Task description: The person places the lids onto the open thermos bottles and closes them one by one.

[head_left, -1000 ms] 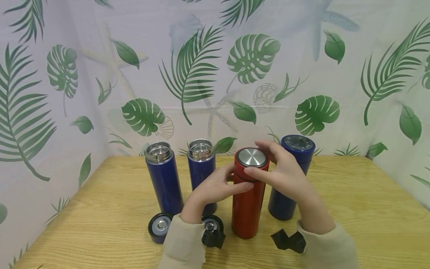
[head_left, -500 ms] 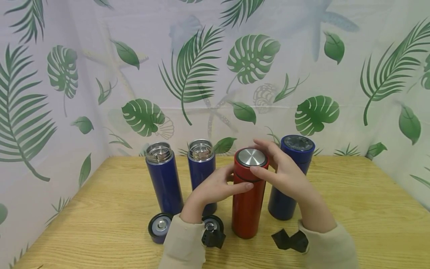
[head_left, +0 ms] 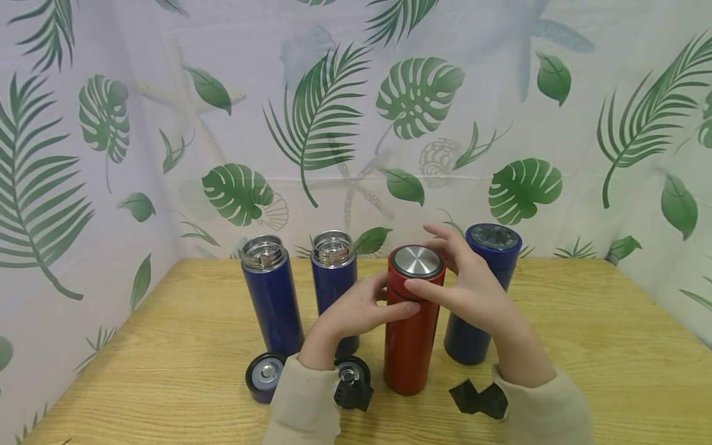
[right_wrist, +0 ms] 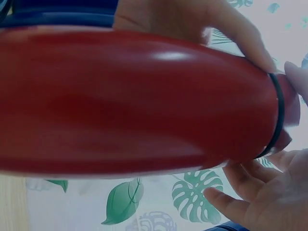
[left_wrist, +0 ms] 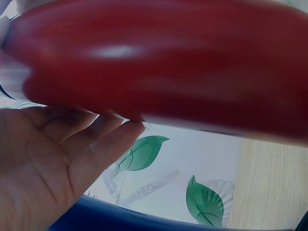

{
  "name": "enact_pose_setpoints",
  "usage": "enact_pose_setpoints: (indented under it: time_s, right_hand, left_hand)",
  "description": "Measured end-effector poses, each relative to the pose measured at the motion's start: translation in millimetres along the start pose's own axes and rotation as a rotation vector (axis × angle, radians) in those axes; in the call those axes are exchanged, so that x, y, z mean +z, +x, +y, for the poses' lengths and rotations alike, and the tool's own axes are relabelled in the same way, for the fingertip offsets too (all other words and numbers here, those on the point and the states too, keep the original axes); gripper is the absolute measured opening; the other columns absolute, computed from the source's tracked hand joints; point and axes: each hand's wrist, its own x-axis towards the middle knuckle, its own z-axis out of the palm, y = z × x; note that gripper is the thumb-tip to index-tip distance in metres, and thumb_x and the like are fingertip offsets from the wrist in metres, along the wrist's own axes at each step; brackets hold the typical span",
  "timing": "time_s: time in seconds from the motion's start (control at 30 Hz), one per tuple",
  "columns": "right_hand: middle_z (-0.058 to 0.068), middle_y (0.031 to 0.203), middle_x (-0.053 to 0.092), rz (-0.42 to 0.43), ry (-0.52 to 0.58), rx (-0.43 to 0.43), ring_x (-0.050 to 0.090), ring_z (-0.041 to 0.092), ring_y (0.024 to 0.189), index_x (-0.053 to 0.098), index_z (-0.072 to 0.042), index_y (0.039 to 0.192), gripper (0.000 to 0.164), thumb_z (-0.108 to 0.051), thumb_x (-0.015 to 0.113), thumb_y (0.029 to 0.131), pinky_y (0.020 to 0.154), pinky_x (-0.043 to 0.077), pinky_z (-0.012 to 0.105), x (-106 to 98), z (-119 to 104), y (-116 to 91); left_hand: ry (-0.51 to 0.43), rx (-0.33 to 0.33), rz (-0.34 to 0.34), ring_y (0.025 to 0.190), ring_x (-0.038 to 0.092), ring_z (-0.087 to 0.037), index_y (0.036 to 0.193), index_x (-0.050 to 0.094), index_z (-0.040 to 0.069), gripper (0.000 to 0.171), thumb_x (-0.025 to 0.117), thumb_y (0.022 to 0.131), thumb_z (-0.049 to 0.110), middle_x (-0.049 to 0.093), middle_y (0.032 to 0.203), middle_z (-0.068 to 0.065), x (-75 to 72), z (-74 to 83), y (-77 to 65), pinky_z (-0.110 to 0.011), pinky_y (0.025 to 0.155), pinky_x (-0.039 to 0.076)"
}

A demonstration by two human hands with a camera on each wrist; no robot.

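Red flask upright on table. Left hand grips it below seam; right hand holds lid, rear contact unclear. Probably stiff, slick, fairly heavy; best held by upper body, lid by its sides.

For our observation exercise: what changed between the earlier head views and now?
Only the right hand visibly moved: its thumb shifted right on the lid of the red bottle, then back left, and one fingertip now sits slightly higher. The left hand, red bottle, blue bottles and loose lids stayed put.
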Motion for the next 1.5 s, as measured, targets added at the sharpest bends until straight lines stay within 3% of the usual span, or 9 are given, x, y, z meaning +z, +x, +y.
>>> enact_pose_setpoints:
  time_s: [0.17, 0.4, 0.6, 0.83, 1.23, 1.37, 1.5]
  right_hand:
    - [0.014, 0.110, 0.052, 0.041, -0.067, 0.061, 0.050, 0.031, 0.102, 0.030, -0.014, 0.134, 0.077, -0.023, 0.074, 0.072, 0.083, 0.040, 0.052, 3.5, -2.2, 0.2]
    - [0.014, 0.107, 0.053, 0.048, -0.086, 0.032, 0.050, 0.029, 0.100, 0.031, -0.012, 0.134, 0.074, -0.021, 0.072, 0.073, 0.086, 0.037, 0.053, 3.7, -3.5, 0.1]
    - [0.016, 0.117, 0.051, 0.016, -0.015, -0.051, 0.048, 0.029, 0.108, 0.031, -0.010, 0.133, 0.063, -0.013, 0.064, 0.080, 0.092, 0.031, 0.053, -0.1, 0.5, -1.1]
    - [0.018, 0.118, 0.049, -0.030, 0.077, -0.104, 0.049, 0.030, 0.106, 0.028, -0.008, 0.134, 0.062, -0.007, 0.059, 0.081, 0.090, 0.034, 0.051, -2.4, 2.4, -2.8]
    - [0.013, 0.108, 0.053, 0.064, -0.090, 0.010, 0.049, 0.026, 0.101, 0.031, -0.011, 0.133, 0.072, -0.021, 0.072, 0.074, 0.089, 0.035, 0.052, 2.4, -0.6, -0.2]
    - [0.011, 0.102, 0.054, 0.084, -0.141, 0.009, 0.049, 0.026, 0.096, 0.032, -0.010, 0.133, 0.075, -0.024, 0.074, 0.072, 0.084, 0.038, 0.050, 4.2, -0.8, 0.4]
    - [0.014, 0.106, 0.054, 0.060, -0.111, -0.024, 0.050, 0.027, 0.100, 0.031, -0.010, 0.133, 0.071, -0.019, 0.071, 0.075, 0.088, 0.036, 0.052, 3.5, -0.7, 0.0]
  left_hand:
    - [0.008, 0.008, -0.005, 0.100, 0.052, -0.011, 0.126, 0.046, 0.016, 0.047, 0.058, 0.084, 0.033, 0.055, 0.113, 0.002, -0.1, -0.4, 0.4, -0.028, 0.078, 0.045]
    - [0.016, 0.001, -0.005, 0.100, 0.051, -0.011, 0.127, 0.046, 0.017, 0.047, 0.058, 0.084, 0.032, 0.056, 0.113, 0.003, 0.1, 0.3, 0.3, -0.028, 0.078, 0.045]
    - [-0.007, -0.001, -0.010, 0.103, 0.051, -0.013, 0.128, 0.044, 0.018, 0.047, 0.058, 0.084, 0.030, 0.055, 0.114, 0.002, 0.4, 2.1, -0.9, -0.029, 0.080, 0.044]
    - [-0.009, -0.006, -0.009, 0.103, 0.051, -0.012, 0.127, 0.045, 0.017, 0.046, 0.058, 0.085, 0.030, 0.056, 0.113, 0.002, 1.0, 2.0, -1.1, -0.029, 0.080, 0.044]
    - [0.014, -0.002, -0.004, 0.101, 0.051, -0.012, 0.127, 0.045, 0.016, 0.050, 0.059, 0.083, 0.035, 0.056, 0.113, 0.002, 0.4, 0.8, -0.7, -0.028, 0.079, 0.044]
    - [0.024, 0.011, -0.007, 0.101, 0.051, -0.011, 0.128, 0.044, 0.015, 0.053, 0.058, 0.083, 0.039, 0.056, 0.113, 0.003, 0.1, 1.7, -1.4, -0.028, 0.079, 0.044]
    - [0.019, 0.006, -0.003, 0.103, 0.051, -0.012, 0.128, 0.044, 0.015, 0.053, 0.058, 0.083, 0.038, 0.055, 0.114, 0.002, 0.2, 2.8, -1.9, -0.029, 0.080, 0.044]
